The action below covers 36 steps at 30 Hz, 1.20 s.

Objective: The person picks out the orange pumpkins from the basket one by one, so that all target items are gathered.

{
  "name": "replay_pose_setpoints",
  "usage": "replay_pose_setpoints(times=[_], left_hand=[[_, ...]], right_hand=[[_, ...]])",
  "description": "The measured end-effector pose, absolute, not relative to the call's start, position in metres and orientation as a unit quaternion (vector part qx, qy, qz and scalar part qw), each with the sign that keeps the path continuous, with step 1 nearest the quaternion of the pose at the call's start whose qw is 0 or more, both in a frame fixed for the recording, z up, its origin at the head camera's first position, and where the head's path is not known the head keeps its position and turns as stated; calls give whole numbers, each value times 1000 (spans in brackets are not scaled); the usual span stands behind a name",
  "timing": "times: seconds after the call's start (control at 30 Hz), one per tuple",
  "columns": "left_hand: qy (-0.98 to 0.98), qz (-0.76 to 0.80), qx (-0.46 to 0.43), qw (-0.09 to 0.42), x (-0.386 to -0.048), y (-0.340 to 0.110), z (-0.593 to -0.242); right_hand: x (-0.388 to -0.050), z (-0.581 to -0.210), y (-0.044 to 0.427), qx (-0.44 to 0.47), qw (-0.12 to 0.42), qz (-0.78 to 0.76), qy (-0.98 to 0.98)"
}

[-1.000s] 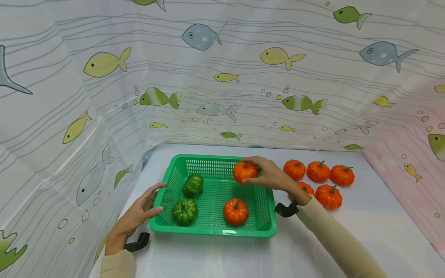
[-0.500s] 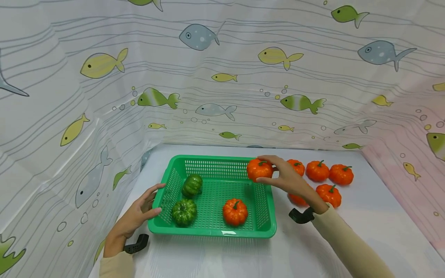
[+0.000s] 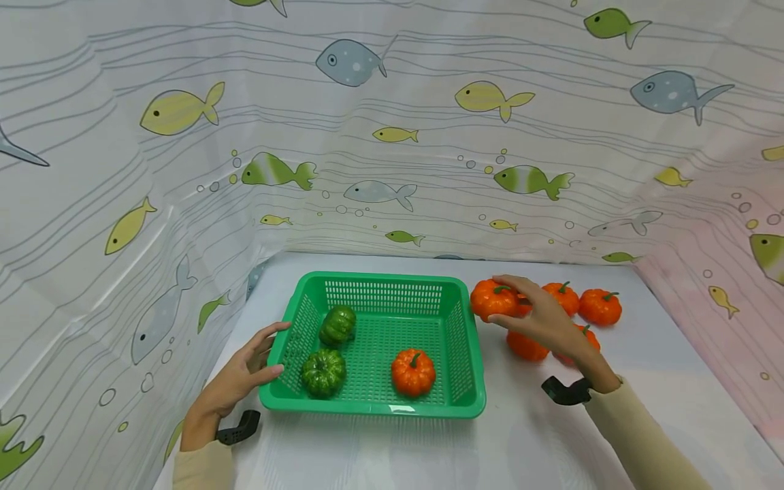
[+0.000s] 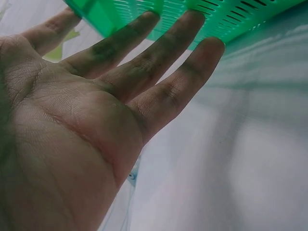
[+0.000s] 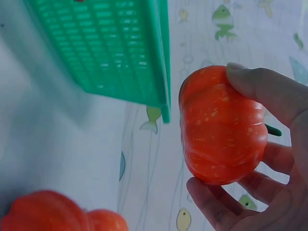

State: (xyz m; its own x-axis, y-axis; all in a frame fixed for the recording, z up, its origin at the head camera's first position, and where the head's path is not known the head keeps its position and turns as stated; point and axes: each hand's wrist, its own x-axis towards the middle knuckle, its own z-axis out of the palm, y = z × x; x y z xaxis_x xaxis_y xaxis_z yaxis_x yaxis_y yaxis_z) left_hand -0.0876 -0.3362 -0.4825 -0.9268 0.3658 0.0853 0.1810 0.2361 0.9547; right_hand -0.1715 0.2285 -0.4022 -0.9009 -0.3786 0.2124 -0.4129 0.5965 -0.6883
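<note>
My right hand point(image 3: 542, 318) grips a small orange pumpkin point(image 3: 490, 300) between thumb and fingers, just outside the right rim of the green basket point(image 3: 372, 410). In the right wrist view, this orange pumpkin point(image 5: 219, 127) is apart from the basket wall point(image 5: 115, 53), its green stem toward the palm. My left hand point(image 3: 235, 378) stays at the basket's left side; in the left wrist view its fingertips point(image 4: 211, 48) reach the basket wall, fingers nearly straight. Inside the basket lie two green pumpkins, one at the back point(image 3: 337, 325) and one in front point(image 3: 323, 373), plus another orange pumpkin point(image 3: 413, 373).
Several more orange pumpkins point(image 3: 600, 307) sit on the white table point(image 3: 655, 381) right of the basket, partly hidden behind my right hand. A fish-patterned curtain point(image 3: 392, 163) encloses the table at the back and both sides.
My right hand has carried the orange pumpkin rightward, from above the basket's back right corner to outside its right rim. My left hand and the basket stay about where they were.
</note>
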Motion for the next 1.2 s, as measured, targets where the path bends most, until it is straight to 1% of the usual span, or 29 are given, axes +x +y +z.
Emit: replay_pose_setpoints(times=[0.47, 0.63, 0.8, 1.0, 1.2], left_hand=[[780, 594, 178, 86, -90, -338, -483], [784, 589, 178, 85, -89, -339, -483], [783, 588, 181, 85, -89, -339, -483], [786, 585, 182, 82, -88, -338, -483], [784, 586, 189, 83, -89, -338, -483]], right_hand=[[-153, -410, 285, 181, 55, 363, -913], [-147, -412, 306, 154, 56, 364, -917], [-141, -414, 326, 129, 70, 356, -923], [-132, -416, 349, 81, 64, 339, -935], [-125, -426, 374, 49, 72, 340, -936]])
